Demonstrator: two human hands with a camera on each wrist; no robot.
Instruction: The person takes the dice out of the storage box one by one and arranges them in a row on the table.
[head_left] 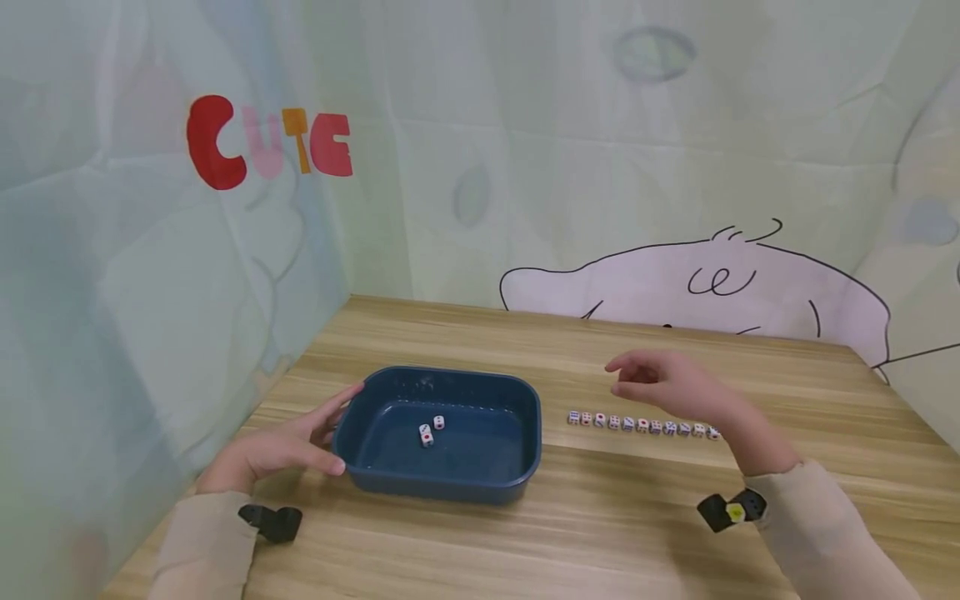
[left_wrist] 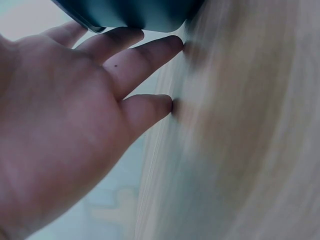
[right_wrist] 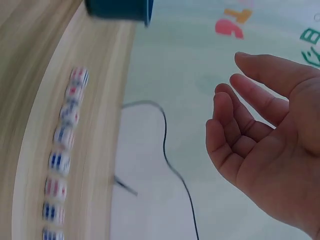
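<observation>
A dark blue rectangular box (head_left: 450, 492), without a lid, stands on the wooden table. A few small white dice (head_left: 426, 437) lie on its floor, left of the middle. My left hand (head_left: 288, 450) is at the box's left side, thumb at the near left corner and fingers spread along the wall. To the right of the box, several white dice (head_left: 628, 423) with red and blue dots form a straight row. Over the far side of that row hovers my right hand (head_left: 663, 385), fingers loosely bent; the right wrist view shows nothing between thumb and fingers.
The wooden table (head_left: 600, 533) meets a printed cloth backdrop (head_left: 450, 208) at its back and left edges. A dark device (head_left: 273, 523) is strapped at the left wrist, another (head_left: 731, 510) at the right.
</observation>
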